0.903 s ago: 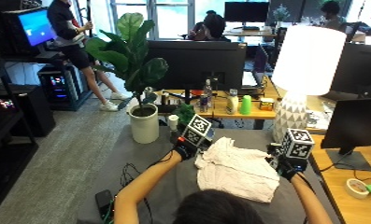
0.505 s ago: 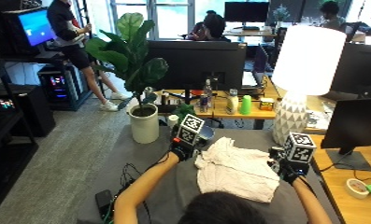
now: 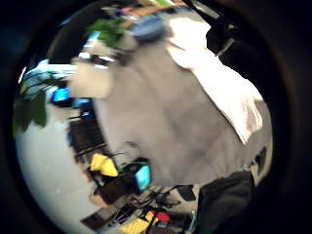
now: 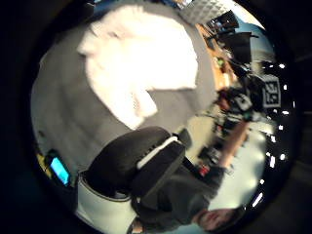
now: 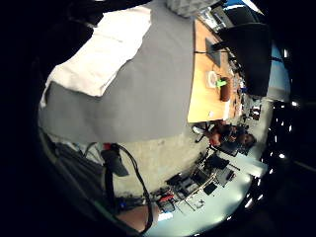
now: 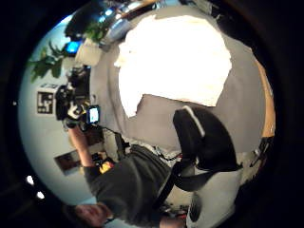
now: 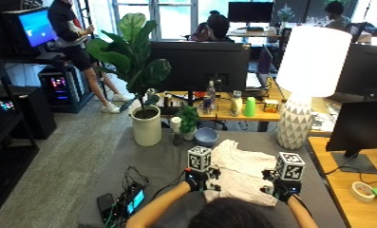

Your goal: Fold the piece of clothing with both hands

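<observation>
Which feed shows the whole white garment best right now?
The right thumb side palm view: the white garment lies there nearly whole on the grey table, edges clear. The left thumb side palm view also shows most of it. Both little finger side views catch only one edge. In the outside view the person's head and hands cover its near part.

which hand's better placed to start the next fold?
Neither clearly: left hand and right hand flank the white garment at its near edge, on the grey table. Both suit a two-handed fold.
</observation>
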